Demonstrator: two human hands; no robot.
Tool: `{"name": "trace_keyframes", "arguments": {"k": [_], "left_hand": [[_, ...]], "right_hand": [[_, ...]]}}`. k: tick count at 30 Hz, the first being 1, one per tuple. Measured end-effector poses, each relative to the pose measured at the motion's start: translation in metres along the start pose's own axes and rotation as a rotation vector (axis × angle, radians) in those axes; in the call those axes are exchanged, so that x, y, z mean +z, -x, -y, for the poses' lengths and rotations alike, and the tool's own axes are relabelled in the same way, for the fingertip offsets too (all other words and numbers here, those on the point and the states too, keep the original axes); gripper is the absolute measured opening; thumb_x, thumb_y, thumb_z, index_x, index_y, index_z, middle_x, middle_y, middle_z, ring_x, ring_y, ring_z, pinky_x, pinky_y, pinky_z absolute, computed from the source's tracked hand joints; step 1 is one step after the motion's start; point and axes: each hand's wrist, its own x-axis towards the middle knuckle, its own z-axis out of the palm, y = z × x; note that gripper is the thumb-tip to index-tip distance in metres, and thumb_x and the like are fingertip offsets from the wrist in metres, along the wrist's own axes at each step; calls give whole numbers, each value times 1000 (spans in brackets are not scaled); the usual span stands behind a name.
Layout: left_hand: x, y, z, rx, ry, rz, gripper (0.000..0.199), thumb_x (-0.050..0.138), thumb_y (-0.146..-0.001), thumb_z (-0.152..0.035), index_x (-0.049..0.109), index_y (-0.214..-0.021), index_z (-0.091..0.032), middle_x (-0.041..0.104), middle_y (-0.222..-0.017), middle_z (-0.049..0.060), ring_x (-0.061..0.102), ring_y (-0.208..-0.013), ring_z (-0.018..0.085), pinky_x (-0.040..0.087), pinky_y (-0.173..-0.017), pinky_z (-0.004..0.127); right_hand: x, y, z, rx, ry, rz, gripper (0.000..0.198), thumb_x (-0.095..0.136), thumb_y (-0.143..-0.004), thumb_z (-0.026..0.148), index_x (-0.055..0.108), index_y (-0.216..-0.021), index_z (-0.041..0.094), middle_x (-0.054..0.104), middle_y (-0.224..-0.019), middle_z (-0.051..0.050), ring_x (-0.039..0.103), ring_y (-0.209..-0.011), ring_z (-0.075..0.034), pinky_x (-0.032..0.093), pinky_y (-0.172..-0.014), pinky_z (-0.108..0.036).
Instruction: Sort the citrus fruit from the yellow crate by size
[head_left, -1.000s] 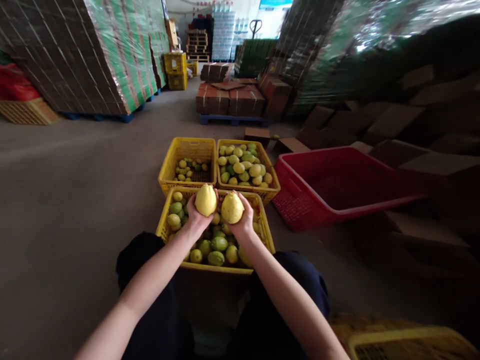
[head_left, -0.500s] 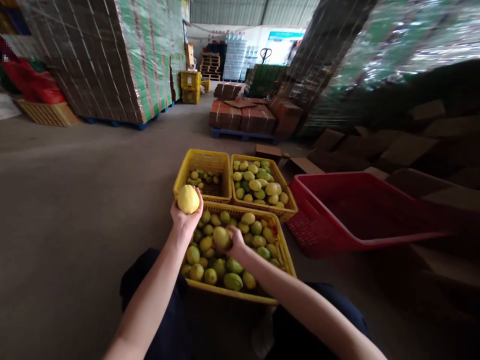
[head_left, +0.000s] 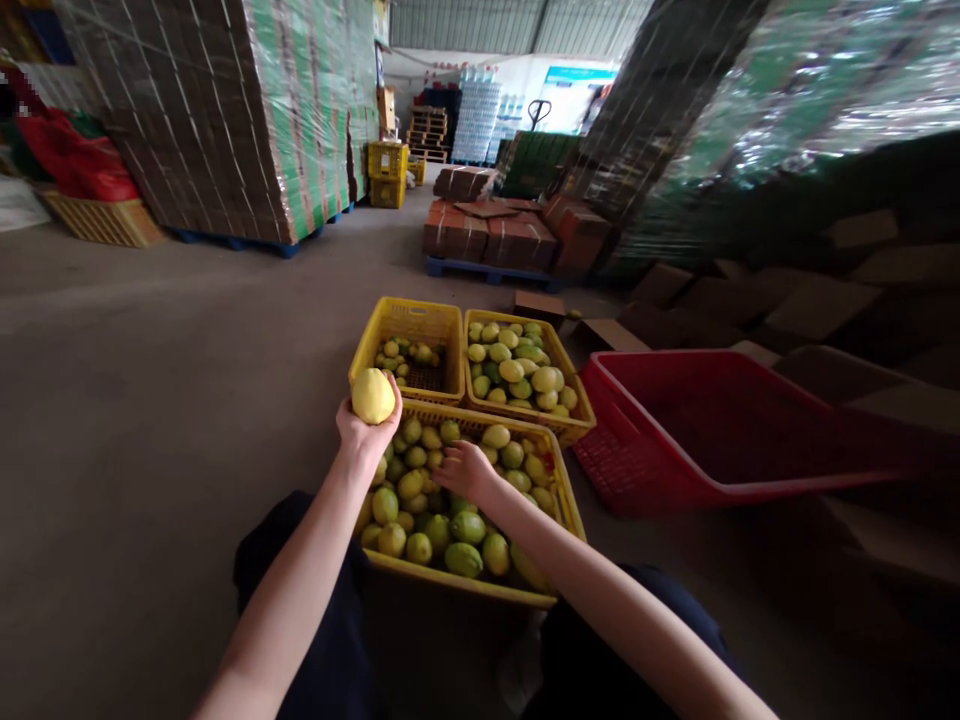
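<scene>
My left hand (head_left: 366, 430) is closed around a large pale yellow lemon (head_left: 373, 396), held up over the front crate's far left corner. Low over the front yellow crate (head_left: 465, 588) is my right hand (head_left: 466, 472), its fingers stretched to the left and no fruit visible in them. Many yellow and green lemons (head_left: 466, 527) fill that crate. Behind it on the left, a second yellow crate (head_left: 361, 345) has a small heap of lemons at its bottom. The yellow crate beside it on the right (head_left: 583, 412) is piled with larger lemons (head_left: 513, 371).
A red plastic basket (head_left: 660, 480) stands right of the crates, near loose cardboard (head_left: 825, 300). Stacked cartons (head_left: 487, 235) rest on a blue pallet ahead. Tall wrapped stacks (head_left: 202, 120) rise on both sides. Concrete floor (head_left: 187, 380) extends to the left.
The lemon in my right hand is no longer seen there; that hand's fingers have loosened and stretched out over the crate. My left hand keeps its lemon, almost in place.
</scene>
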Motion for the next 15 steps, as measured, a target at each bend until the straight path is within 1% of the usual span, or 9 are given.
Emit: {"name": "trace_keyframes", "arguments": {"k": [2,4,9,11,13,15], "left_hand": [[-3,0,3,-13,-11,-1,42,37,-90,-26,60,-122,-12,71,-87,10,72,-78,23,62,-64,34],[-7,0,6,-15,-35,-22,42,37,-89,-26,61,-122,-13,71,-87,10,72,-78,23,62,-62,34],[-21,-4,21,24,-133,-56,38,41,-88,-27,63,-116,-14,70,-84,9,72,-78,24,62,-63,35],[-32,-9,30,14,-214,-76,36,43,-87,-28,63,-113,-14,70,-84,10,72,-78,25,62,-60,34],[-47,-16,39,-46,-312,-104,34,45,-87,-30,63,-111,-13,69,-86,11,72,-78,25,60,-56,33],[-67,-24,50,-119,-432,-159,32,46,-88,-32,62,-109,-14,68,-86,11,71,-78,25,58,-52,31]], "right_hand": [[-12,9,0,42,20,-63,7,44,-92,20,51,-89,20,53,-81,-1,63,-70,-17,54,-71,-38],[-15,18,6,63,23,-93,9,42,-91,18,51,-89,20,55,-83,-2,63,-71,-18,55,-71,-38],[-5,32,16,38,-50,-4,10,46,-89,19,55,-92,19,59,-87,-6,65,-74,-21,55,-69,-38],[-5,34,18,42,-91,27,12,44,-89,18,56,-93,19,59,-87,-6,66,-75,-22,56,-66,-38],[-8,35,22,49,-129,37,15,42,-90,18,56,-94,18,60,-87,-7,66,-75,-22,55,-64,-36],[-15,35,30,42,-165,42,16,41,-89,18,56,-94,18,61,-89,-8,67,-75,-21,54,-63,-34]]}}
